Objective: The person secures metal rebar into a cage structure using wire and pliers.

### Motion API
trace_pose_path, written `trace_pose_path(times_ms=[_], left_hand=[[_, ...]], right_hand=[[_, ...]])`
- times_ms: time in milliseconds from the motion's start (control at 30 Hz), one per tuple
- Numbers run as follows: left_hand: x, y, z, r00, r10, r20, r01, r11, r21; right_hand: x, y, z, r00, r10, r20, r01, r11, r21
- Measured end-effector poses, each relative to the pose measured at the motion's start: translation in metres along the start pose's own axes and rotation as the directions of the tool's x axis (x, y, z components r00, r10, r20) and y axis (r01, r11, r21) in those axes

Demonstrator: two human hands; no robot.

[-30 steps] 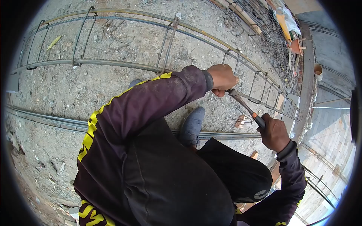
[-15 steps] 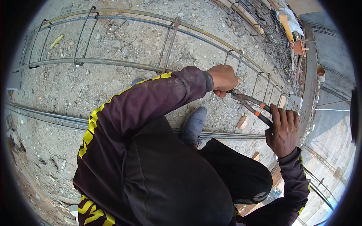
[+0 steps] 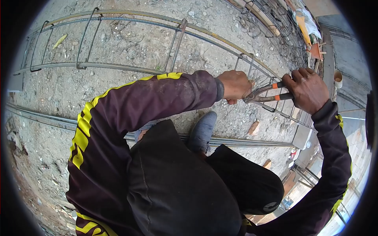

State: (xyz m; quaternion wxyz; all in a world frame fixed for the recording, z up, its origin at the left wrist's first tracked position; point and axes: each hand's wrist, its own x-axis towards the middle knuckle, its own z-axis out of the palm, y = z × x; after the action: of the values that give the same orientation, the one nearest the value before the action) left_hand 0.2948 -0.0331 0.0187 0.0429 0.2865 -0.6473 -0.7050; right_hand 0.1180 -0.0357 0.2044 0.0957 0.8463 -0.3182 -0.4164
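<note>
My right hand (image 3: 311, 89) is wrapped around the black-and-orange handles of a pair of pincers (image 3: 258, 93). Their jaws point left, up against the fingers of my left hand (image 3: 236, 85). That hand is closed in a fist beside the bars of a long rebar cage (image 3: 118, 67); what it grips, if anything, is hidden by the fingers. The cage, with its square stirrups (image 3: 179, 45), lies on the ground and curves from the far left past both hands.
Loose straight rebars (image 3: 236, 142) run along the ground beneath my legs, by a grey shoe (image 3: 202, 128). More tied steel (image 3: 275, 35) is heaped at the upper right. Broken brick (image 3: 254, 128) lies on the gravel, and a bucket (image 3: 338, 78) stands at the right.
My right hand has moved up and to the right, swinging the pincer handles upward to a nearly level position. My left hand has stayed almost in place, closed.
</note>
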Motion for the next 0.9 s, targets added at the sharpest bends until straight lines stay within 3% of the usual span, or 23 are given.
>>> trace_pose_path(times_ms=[200,267,333,367,433,467,500,533,600,667,767,900], left_hand=[[0.006,0.004,-0.001,0.995,-0.095,0.016,0.095,0.995,-0.009],[0.008,0.006,-0.001,0.989,-0.15,0.012,0.15,0.989,-0.002],[0.011,0.007,0.0,0.99,-0.139,-0.021,0.141,0.988,0.067],[0.011,0.01,-0.002,0.991,-0.128,-0.033,0.131,0.985,0.115],[0.01,0.014,-0.003,0.99,-0.13,-0.059,0.136,0.984,0.113],[0.009,0.015,-0.003,0.988,-0.136,-0.066,0.143,0.982,0.12],[0.01,0.015,-0.003,0.987,-0.142,-0.071,0.15,0.98,0.129],[0.01,0.015,-0.001,0.986,-0.146,-0.079,0.156,0.978,0.137],[0.011,0.016,0.001,0.982,-0.147,-0.117,0.165,0.973,0.163],[0.013,0.014,0.005,0.977,-0.148,-0.151,0.174,0.968,0.182],[0.017,0.005,0.009,0.978,-0.093,-0.188,0.132,0.969,0.208],[0.017,0.009,0.012,0.975,-0.081,-0.206,0.137,0.953,0.27]], right_hand=[[-0.008,0.003,0.014,1.0,0.027,-0.002,-0.027,0.997,0.069],[-0.032,-0.014,0.023,0.99,0.128,0.055,-0.136,0.973,0.184],[-0.063,-0.058,0.037,0.935,0.347,0.079,-0.353,0.876,0.327],[-0.076,-0.082,0.045,0.897,0.417,0.148,-0.43,0.741,0.516],[-0.088,-0.137,0.047,0.802,0.42,0.424,-0.557,0.269,0.786],[-0.089,-0.163,0.053,0.78,0.358,0.513,-0.553,0.014,0.833],[-0.085,-0.187,0.059,0.766,0.262,0.587,-0.486,-0.362,0.795],[-0.075,-0.199,0.052,0.736,0.116,0.667,-0.474,-0.616,0.629],[-0.06,-0.241,0.081,0.779,0.24,0.579,-0.246,-0.733,0.634],[-0.046,-0.271,0.112,0.755,0.406,0.515,-0.138,-0.669,0.73],[-0.037,-0.285,0.123,0.718,0.504,0.48,-0.14,-0.571,0.809],[-0.032,-0.289,0.12,0.684,0.59,0.429,-0.064,-0.537,0.841]])
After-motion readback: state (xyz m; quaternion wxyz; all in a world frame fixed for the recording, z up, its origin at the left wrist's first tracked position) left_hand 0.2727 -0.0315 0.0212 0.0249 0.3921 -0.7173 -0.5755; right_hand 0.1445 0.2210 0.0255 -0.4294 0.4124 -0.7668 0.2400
